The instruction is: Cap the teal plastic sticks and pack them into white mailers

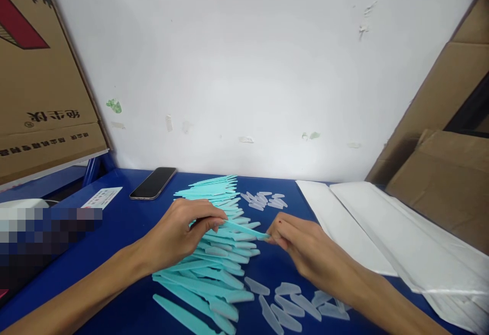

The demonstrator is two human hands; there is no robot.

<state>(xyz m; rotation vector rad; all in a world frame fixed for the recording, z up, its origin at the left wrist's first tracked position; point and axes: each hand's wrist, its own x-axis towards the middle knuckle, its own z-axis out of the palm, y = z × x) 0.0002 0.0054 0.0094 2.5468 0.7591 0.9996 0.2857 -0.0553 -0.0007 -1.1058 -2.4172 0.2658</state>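
Above a long pile of turquoise plastic pieces (pixel 206 290), one slim turquoise piece (pixel 244 229) is held between both hands. My left hand (pixel 187 228) pinches its left end between thumb and fingers. At its right end, my right hand (pixel 294 238) has its fingers closed on the tip. Translucent white blade-shaped covers (pixel 288 304) lie loose at the front, left of my right forearm. A smaller group of such covers (pixel 263 200) lies farther back, right of the pile.
A phone (pixel 154 183) and a printed card (pixel 102 197) lie on the blue table (pixel 130 223) at left. White packets (pixel 405 233) are at right. Cardboard boxes (pixel 38 80) stand on both sides, with a white wall (pixel 237 70) behind.
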